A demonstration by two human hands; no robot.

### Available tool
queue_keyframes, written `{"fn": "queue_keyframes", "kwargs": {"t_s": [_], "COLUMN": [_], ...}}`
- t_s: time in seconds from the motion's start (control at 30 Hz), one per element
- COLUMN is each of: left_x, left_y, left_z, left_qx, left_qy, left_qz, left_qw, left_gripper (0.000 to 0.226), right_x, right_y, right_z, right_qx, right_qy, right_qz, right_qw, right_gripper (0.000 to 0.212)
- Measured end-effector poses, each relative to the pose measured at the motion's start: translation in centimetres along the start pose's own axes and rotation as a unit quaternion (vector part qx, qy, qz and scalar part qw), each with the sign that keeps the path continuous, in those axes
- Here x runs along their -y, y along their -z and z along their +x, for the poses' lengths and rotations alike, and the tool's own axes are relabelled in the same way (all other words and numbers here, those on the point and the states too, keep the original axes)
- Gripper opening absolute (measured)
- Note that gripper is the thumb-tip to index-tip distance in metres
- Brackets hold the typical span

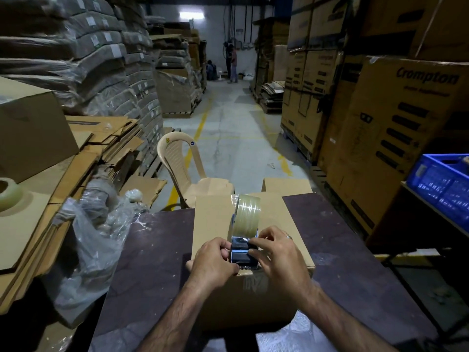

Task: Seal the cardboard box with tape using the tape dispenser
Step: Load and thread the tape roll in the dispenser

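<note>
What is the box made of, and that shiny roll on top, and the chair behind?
The box: plain brown cardboard, matte, with folded edges. The tape roll: clear glossy plastic film, catching light in bands. The chair: probably moulded beige plastic, smooth, with a slotted back.

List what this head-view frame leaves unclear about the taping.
- Tape dispenser: cutter and tape end, hidden by the left hand and right hand.
- Cardboard box: top seam under the dispenser; far flaps partly out of sight.
- Spare tape roll: cut off at left edge.
</note>
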State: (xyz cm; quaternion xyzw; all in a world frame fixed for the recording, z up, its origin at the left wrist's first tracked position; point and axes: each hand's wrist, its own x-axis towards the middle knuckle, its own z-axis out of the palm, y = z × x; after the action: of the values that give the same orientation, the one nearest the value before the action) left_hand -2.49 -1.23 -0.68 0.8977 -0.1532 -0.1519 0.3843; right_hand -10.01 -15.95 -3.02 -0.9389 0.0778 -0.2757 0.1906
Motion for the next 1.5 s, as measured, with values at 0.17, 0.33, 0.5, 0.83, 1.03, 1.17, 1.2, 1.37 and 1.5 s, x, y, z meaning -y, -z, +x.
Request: {"fn": "queue_keyframes", "kwargs": {"t_s": [0.17, 0.33, 0.5, 0.83, 1.03, 1.17, 1.2, 1.37, 1.5], "left_x": [-0.7, -1.3, -1.1, -1.2, -1.2, -1.5, -1.6, -1.4, -0.4], "left_y": [1.0, 1.8, 0.4, -0.4, -0.2, 0.1, 0.1, 0.4, 0.8], "left_z": [1.1, 2.3, 2.8, 4.2, 4.2, 3.8, 3.7, 2.7, 2.3], "left_qx": [0.117, 0.171, 0.143, 0.118, 0.143, 0.134, 0.133, 0.076, 0.059], "left_qy": [0.057, 0.176, 0.147, 0.143, 0.172, 0.162, 0.159, 0.083, 0.072], "left_qz": [-0.141, -0.258, -0.216, -0.179, -0.203, -0.198, -0.199, -0.162, -0.154], "left_qw": [0.981, 0.934, 0.954, 0.966, 0.953, 0.957, 0.958, 0.980, 0.984], "left_gripper": [0.010, 0.017, 0.025, 0.028, 0.027, 0.029, 0.031, 0.031, 0.031], "right_x": [0.3, -0.4, -0.9, -1.0, -1.3, -1.4, -1.4, -1.1, -1.2], "right_y": [-0.1, -0.3, -0.6, -0.4, -0.6, -0.7, -0.5, 0.3, 0.2], "right_z": [0.4, 0.5, 0.2, 0.3, 0.6, 0.3, 0.2, 0.4, 0.5], "right_qx": [-0.013, -0.024, -0.061, -0.046, -0.022, -0.026, -0.025, -0.022, -0.017], "right_qy": [0.046, 0.083, 0.128, 0.196, 0.175, 0.139, 0.146, 0.156, 0.150], "right_qz": [-0.037, -0.034, -0.039, -0.111, -0.080, -0.029, -0.042, -0.087, -0.083], "right_qw": [0.998, 0.996, 0.989, 0.973, 0.981, 0.990, 0.988, 0.984, 0.985], "right_gripper": [0.013, 0.013, 0.011, 0.016, 0.020, 0.018, 0.020, 0.022, 0.015]}}
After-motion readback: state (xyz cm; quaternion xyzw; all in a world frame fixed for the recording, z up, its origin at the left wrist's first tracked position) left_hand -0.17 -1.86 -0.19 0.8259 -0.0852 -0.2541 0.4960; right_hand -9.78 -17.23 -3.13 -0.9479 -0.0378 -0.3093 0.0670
